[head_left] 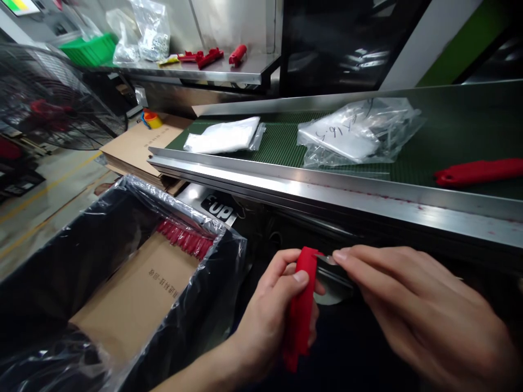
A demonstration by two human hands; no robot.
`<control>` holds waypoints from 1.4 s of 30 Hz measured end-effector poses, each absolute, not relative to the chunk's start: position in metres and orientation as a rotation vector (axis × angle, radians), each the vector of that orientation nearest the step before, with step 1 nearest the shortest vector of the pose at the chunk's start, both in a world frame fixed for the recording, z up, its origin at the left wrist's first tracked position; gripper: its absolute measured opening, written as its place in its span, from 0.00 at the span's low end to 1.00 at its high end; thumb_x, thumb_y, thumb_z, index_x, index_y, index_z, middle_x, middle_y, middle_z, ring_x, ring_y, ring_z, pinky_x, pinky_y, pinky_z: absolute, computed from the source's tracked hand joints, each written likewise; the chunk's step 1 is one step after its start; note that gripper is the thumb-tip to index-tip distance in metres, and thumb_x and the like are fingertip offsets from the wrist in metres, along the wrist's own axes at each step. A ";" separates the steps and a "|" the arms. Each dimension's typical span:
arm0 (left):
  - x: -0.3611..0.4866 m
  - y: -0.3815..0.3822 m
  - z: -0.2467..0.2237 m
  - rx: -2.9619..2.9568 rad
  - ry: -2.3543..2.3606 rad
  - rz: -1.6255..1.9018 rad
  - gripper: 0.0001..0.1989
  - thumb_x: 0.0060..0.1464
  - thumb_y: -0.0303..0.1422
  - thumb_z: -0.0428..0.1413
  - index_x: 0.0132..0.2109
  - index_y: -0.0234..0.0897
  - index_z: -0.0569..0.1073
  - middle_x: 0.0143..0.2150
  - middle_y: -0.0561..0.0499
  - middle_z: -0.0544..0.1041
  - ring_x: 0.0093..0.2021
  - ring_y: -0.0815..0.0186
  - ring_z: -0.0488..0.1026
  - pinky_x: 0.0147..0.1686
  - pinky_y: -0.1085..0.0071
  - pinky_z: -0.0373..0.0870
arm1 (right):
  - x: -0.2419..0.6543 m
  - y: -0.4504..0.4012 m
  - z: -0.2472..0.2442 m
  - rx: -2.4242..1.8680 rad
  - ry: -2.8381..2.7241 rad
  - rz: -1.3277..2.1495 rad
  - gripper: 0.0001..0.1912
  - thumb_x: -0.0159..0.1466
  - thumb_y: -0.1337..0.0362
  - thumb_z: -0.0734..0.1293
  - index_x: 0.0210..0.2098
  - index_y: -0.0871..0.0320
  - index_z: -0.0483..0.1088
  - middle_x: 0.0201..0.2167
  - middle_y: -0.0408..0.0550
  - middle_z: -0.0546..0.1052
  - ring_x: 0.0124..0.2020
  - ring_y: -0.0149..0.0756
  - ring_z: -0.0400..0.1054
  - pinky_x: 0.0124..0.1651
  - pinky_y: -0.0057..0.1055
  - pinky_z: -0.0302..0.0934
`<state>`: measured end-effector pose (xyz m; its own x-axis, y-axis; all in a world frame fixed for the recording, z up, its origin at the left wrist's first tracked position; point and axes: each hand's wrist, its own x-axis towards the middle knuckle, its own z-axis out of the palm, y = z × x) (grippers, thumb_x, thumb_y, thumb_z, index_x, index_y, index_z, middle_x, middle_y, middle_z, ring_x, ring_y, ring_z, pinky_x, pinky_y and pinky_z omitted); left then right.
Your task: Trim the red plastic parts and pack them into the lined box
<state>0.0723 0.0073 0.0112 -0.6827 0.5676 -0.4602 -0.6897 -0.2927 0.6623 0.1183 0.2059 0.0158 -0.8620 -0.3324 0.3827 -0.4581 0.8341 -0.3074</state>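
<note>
My left hand (265, 307) is closed around a long red plastic part (302, 321), held upright in front of the conveyor with the thumb across its face. Pinched between the thumb and fingertips of my right hand (412, 294) is a small metal blade (327, 259). Its tip meets the upper right edge of the red part, where a little red sliver shows. The blade's handle is hidden by my fingers. Another red plastic part (478, 172) lies on the conveyor at the right.
A green conveyor belt (281, 144) with a metal rail carries a white packet (224, 135) and a clear bag (351, 133). At lower left stands a plastic-lined bin (49, 261) with cardboard (143, 288) and red parts (186, 239) inside. A fan (53, 98) stands behind.
</note>
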 end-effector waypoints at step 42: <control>0.057 0.010 0.016 -0.060 1.179 2.130 0.11 0.60 0.37 0.52 0.48 0.38 0.65 0.35 0.51 0.69 0.24 0.74 0.63 0.20 0.79 0.60 | 0.150 0.174 -0.004 0.791 -2.565 0.414 0.19 0.67 0.75 0.59 0.53 0.58 0.72 0.46 0.50 0.74 0.41 0.40 0.65 0.41 0.35 0.54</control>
<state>0.0572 0.0097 0.0162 -0.7595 0.5470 -0.3521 -0.5888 -0.3478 0.7297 0.1500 0.1736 -0.0042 -0.7484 -0.4628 0.4751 -0.5887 0.7934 -0.1544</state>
